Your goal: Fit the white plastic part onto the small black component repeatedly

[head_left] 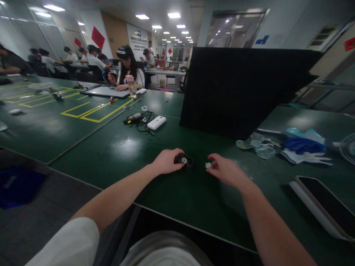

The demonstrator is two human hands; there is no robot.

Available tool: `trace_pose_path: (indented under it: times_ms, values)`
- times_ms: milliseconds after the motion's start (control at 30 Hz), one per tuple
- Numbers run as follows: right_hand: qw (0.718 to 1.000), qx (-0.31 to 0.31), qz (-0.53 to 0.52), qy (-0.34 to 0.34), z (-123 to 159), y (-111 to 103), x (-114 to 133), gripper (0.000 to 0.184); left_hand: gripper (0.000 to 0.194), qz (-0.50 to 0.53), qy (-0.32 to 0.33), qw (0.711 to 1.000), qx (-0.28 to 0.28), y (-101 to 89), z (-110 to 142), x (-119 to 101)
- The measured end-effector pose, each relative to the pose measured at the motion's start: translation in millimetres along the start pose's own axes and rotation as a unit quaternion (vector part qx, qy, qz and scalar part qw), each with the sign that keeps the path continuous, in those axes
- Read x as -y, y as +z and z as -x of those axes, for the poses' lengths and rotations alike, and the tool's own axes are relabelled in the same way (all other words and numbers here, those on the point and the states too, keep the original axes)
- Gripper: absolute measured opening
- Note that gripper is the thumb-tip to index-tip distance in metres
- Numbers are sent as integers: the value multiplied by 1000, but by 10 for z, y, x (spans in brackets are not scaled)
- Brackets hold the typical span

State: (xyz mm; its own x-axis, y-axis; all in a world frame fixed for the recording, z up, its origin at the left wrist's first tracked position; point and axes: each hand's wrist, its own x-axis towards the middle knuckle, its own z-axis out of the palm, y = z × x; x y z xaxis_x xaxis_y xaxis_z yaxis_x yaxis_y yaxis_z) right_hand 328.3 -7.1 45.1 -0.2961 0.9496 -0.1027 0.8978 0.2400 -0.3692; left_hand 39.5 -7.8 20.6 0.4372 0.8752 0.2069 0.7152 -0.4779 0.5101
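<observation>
Left forearm (122, 190): bare, slanting up and rightward from the lower left.
Left hand (167, 162): back upward, fingers and thumb curled into a grip.
Right forearm (266, 218): bare, slanting up and leftward from the lower right.
Right hand (224, 168): thumb and forefinger in a pinch, pointing toward the left hand, a gap between.

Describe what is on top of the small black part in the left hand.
A pale round piece shows on the black part; the left hand covers its left end, so anything there is hidden.
</observation>
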Motion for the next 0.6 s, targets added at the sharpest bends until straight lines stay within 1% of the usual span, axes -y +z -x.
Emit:
trace_pose_path:
  times_ms: [67, 133, 200, 267, 333, 400, 467, 600]
  values:
    - [997, -31, -62, -35, -10, 61, 85, 37, 44, -9, 11, 1000, -2, 0, 3, -19]
    - [990, -54, -96, -91, -10, 122, 170, 31, 44, -15, 25, 1000, -5, 5, 2, -35]
    - [981, -73, -97, -153, -5, 188, 244, 31, 44, -17, 37, 999, -3, 13, 0, -49]
    - [974, -89, -70, -195, 0, 250, 297, 33, 44, -14, 44, 999, 2, 20, -2, -59]
    - [972, -99, -37, -210, 5, 296, 326, 34, 44, -10, 43, 999, 11, 24, -2, -66]
    - [972, -106, -22, -208, 6, 324, 336, 37, 43, -8, 35, 999, 16, 27, 2, -69]
    - [972, -110, -23, -209, 2, 339, 334, 37, 43, -7, 29, 999, 15, 30, 6, -69]
    - [965, -119, -27, -233, -11, 350, 330, 34, 44, -7, 19, 1000, 13, 36, 6, -68]
